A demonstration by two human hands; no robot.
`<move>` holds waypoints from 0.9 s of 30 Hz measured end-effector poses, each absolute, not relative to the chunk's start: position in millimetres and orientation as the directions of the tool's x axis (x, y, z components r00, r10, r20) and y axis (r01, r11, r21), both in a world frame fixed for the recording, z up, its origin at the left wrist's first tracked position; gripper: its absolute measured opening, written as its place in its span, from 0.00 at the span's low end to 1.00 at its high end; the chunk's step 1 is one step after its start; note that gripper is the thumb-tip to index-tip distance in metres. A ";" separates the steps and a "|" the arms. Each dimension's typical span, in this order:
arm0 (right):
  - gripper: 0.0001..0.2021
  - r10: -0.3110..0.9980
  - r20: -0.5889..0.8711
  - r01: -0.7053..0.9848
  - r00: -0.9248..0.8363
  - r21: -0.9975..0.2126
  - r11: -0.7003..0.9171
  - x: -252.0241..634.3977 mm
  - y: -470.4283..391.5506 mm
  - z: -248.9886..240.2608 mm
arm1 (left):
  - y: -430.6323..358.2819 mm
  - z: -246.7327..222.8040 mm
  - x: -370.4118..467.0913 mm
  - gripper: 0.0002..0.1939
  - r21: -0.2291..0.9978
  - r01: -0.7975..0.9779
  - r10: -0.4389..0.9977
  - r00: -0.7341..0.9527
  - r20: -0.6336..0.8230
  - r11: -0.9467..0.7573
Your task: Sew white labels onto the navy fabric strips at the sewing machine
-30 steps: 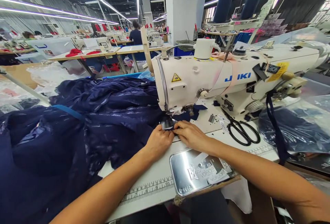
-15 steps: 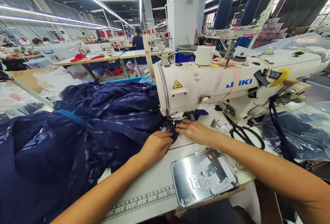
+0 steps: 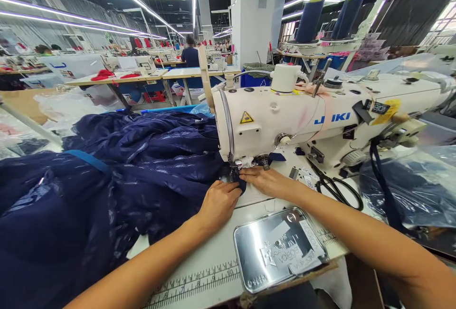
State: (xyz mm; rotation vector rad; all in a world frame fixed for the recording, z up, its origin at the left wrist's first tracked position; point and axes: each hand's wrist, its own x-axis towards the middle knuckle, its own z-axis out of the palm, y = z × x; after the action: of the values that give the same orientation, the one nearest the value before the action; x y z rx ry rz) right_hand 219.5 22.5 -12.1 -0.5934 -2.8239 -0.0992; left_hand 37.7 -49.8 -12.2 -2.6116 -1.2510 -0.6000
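Note:
A navy garment is heaped left of the sewing machine, its edge running under the presser foot. My left hand is closed on the navy fabric just in front of the foot, fingers curled and thumb side toward me. Close beside it, my right hand pinches the same fabric at the right of the foot. Its fingers are long and close together, with the fingertips almost meeting my left hand. The needle point is hidden by the foot and my fingers.
Black scissors lie right of my right hand. A metal plate with stickers lies in front, beside a printed ruler scale. A plastic bag of navy cloth is at right. Navy thread cones stand behind.
My right hand has slid slightly left toward the presser foot, its fingers closer together. My left hand remains at the fabric. The view has shifted slightly.

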 end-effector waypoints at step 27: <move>0.18 0.449 0.332 0.441 -0.829 -0.106 0.891 218.8 36.0 -18.3 | -34.6 -16.7 49.6 0.08 -0.083 0.827 0.702 0.520 0.487 -0.556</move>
State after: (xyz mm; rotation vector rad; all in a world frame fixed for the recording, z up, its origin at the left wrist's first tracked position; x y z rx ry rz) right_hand 218.8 36.0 -18.3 -0.6587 -2.7071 0.0354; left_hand 49.6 -34.6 -16.7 -2.4597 -1.2767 -0.5837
